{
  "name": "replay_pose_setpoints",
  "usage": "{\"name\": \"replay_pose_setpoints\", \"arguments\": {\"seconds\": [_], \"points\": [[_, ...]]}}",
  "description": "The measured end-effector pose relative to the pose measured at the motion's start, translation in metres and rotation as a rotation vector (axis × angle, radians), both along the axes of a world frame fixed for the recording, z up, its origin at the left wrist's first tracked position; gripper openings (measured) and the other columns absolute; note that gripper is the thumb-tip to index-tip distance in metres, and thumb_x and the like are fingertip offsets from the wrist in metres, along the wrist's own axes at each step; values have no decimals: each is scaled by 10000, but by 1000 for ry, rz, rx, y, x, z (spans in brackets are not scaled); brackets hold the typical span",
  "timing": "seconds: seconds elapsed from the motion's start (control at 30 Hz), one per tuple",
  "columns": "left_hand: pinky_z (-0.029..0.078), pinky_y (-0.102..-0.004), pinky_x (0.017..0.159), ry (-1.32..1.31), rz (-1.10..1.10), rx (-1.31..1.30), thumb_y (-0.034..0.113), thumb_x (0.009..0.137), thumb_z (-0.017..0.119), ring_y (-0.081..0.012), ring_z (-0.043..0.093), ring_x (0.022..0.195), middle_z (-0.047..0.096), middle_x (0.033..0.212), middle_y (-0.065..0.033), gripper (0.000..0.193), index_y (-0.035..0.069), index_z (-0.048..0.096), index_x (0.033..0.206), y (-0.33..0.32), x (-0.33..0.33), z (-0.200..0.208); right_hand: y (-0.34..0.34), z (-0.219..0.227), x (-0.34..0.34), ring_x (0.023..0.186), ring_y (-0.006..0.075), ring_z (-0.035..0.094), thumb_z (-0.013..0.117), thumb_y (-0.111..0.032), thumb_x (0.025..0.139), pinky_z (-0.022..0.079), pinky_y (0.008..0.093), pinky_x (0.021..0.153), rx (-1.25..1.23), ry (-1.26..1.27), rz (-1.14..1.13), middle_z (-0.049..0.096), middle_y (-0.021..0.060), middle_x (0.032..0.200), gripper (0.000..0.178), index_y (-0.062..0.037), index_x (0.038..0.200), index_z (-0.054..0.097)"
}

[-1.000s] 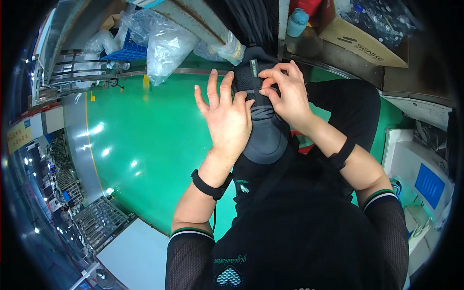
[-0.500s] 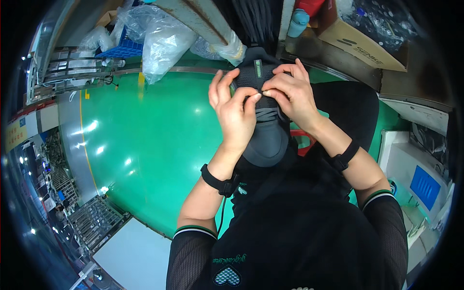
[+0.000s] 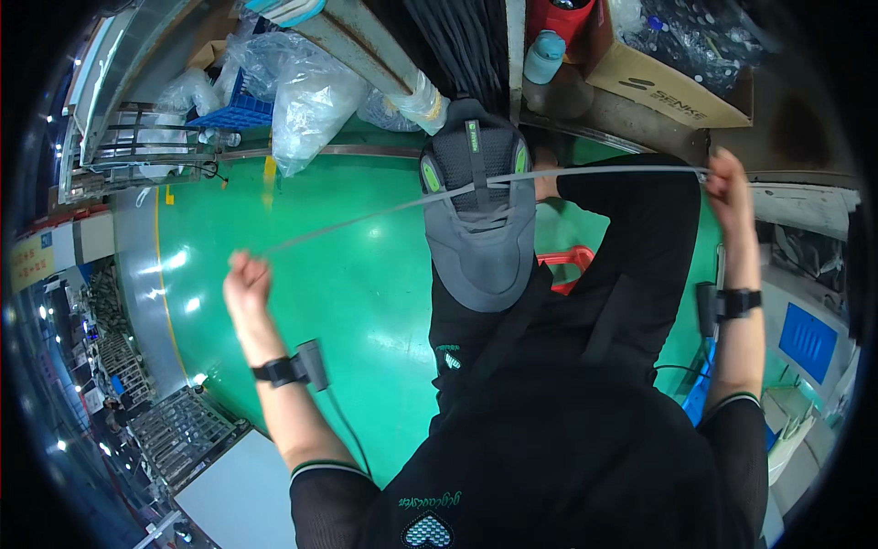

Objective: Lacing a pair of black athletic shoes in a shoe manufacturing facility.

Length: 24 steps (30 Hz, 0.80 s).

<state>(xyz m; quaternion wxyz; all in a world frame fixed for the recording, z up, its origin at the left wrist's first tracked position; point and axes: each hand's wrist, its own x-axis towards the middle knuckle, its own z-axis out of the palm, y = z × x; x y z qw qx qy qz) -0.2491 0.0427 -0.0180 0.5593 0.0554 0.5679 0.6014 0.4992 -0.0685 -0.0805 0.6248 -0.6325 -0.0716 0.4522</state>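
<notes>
A dark grey sneaker (image 3: 480, 261) with bright green side accents lies before me, toe toward my body. Its grey shoelace (image 3: 622, 171) runs out from the eyelets to both sides, stretched nearly straight. Far out to the left, my left hand (image 3: 247, 282) is closed around one lace end. My right hand (image 3: 725, 188) grips the other end, out at the right by the bench edge. Both hands are well apart from the shoe. Shorter lace crossings show over the tongue, which carries a dark pull strip with a green label.
Behind the shoe hangs a bundle of dark laces (image 3: 462, 46), beside a worn metal post (image 3: 380, 46). Clear plastic bags (image 3: 315, 101) and a blue crate (image 3: 236, 108) are at back left. A turquoise bottle (image 3: 545, 58) and cardboard box (image 3: 672, 96) stand back right. A red stool (image 3: 572, 261) shows below.
My hands were pinching together over the shoe's tongue. They have swung far apart, left hand outward to the left and right hand to the right, drawing the lace out long.
</notes>
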Motion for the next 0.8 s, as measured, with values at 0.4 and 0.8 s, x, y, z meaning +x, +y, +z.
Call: {"name": "replay_pose_setpoints", "arguments": {"seconds": [0.4, 0.8], "points": [[468, -286, 691, 1340, -1230, 728, 66, 853, 676, -134, 545, 787, 531, 902, -26, 390, 58, 539, 1217, -36, 272, 39, 36, 17, -240, 617, 89, 557, 632, -275, 915, 456, 255, 580, 172, -321, 776, 580, 8, 694, 230, -49, 885, 598], [395, -177, 516, 314, -466, 306, 25, 905, 571, -32, 468, 591, 564, 779, 19, 211, -13, 571, 1113, 27, -8, 45, 35, -21, -255, 598, 35, 491, 739, -198, 845, 381, 219, 535, 158, -249, 745, 558, -25, 654, 232, -57, 774, 569]]}}
